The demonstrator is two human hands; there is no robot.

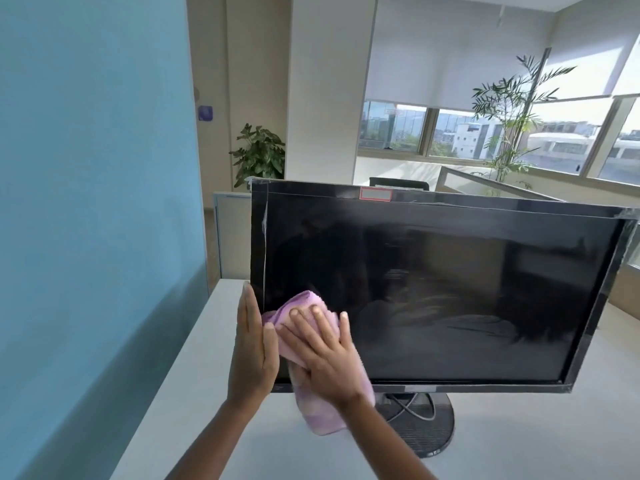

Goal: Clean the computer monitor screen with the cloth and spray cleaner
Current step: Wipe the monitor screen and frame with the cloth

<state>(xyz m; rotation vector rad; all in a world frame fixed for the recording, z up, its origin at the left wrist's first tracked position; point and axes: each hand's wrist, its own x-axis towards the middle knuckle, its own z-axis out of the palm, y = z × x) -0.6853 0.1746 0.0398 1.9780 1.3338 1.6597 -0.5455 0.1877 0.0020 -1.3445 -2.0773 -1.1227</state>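
A black computer monitor stands on a round base on a white desk, its screen dark and reflective. A pink cloth is pressed flat against the screen's lower left corner under my right hand, fingers spread on it. The cloth's lower end hangs below the bezel. My left hand is flat against the monitor's left edge, fingers straight and pointing up. No spray cleaner is in view.
A blue partition wall runs along the desk's left side. The monitor's round base with a cable sits on the desk. Potted plants and windows lie beyond, with another partition behind the monitor.
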